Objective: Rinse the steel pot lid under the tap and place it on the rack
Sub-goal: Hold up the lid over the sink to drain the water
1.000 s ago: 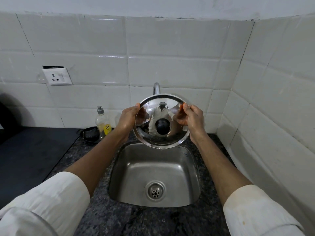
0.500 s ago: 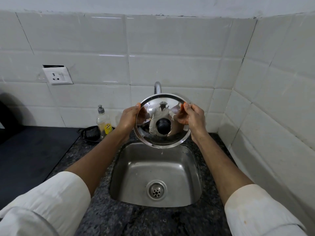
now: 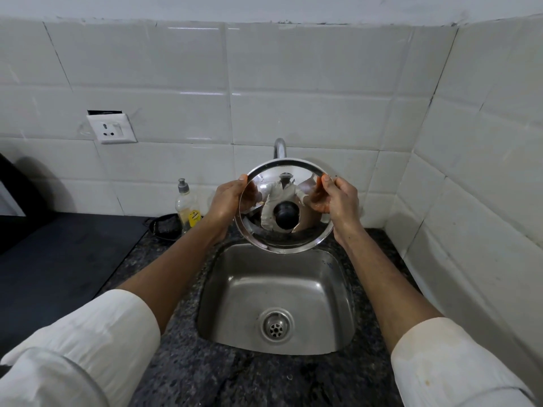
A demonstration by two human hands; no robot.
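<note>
The round steel pot lid (image 3: 283,239), shiny with a black knob at its centre, is held almost upright above the back of the steel sink (image 3: 323,292), its knob side facing me. My left hand (image 3: 227,201) grips its left rim and my right hand (image 3: 342,198) grips its right rim. The curved steel tap (image 3: 279,147) rises just behind the lid; its spout is hidden by the lid and I see no water running. No rack is in view.
A dish soap bottle (image 3: 186,205) and a small dark dish (image 3: 164,226) stand left of the sink on the speckled granite counter (image 3: 182,362). A wall socket (image 3: 111,129) sits on the white tiles. The tiled side wall is close on the right.
Both hands and the lid stay almost in place; the lid is held a touch higher and more upright in front of the tap.
</note>
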